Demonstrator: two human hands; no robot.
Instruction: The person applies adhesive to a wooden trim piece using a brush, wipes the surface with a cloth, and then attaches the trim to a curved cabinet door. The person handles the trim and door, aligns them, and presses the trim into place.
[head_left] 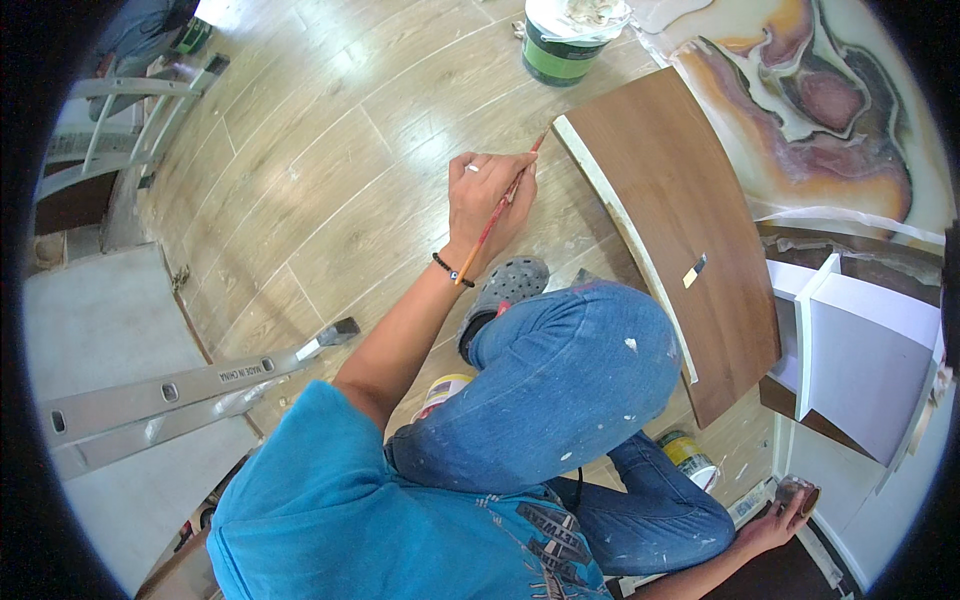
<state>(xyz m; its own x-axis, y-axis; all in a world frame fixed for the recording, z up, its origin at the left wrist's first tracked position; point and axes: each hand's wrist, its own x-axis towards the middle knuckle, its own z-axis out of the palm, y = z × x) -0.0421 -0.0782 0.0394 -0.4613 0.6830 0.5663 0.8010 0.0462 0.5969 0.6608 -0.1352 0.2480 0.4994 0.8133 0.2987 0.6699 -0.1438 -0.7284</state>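
In my left hand (490, 200), which wears a ring and a dark beaded bracelet, a thin artist's paintbrush (500, 208) is gripped by its reddish handle. Its tip reaches close to the top corner of a brown wood panel (665, 190); whether it touches cannot be made out. A white strip (630, 235) runs along the panel's near-left edge. A small black and pale flat piece (695, 271) lies on the brown face. Far to the lower right, my right hand (768, 528) holds a small cup (798, 496) with brown inside; the contents are unclear.
A green and white bucket (565, 45) stands beyond the panel. Behind it lies a marble-patterned sheet (820, 95). White shelving (870, 320) adjoins the right side. Aluminium ladder parts (170, 392) extend from the left. Small tubs (688, 458) sit by my legs. Another person's leg (135, 40) shows top left.
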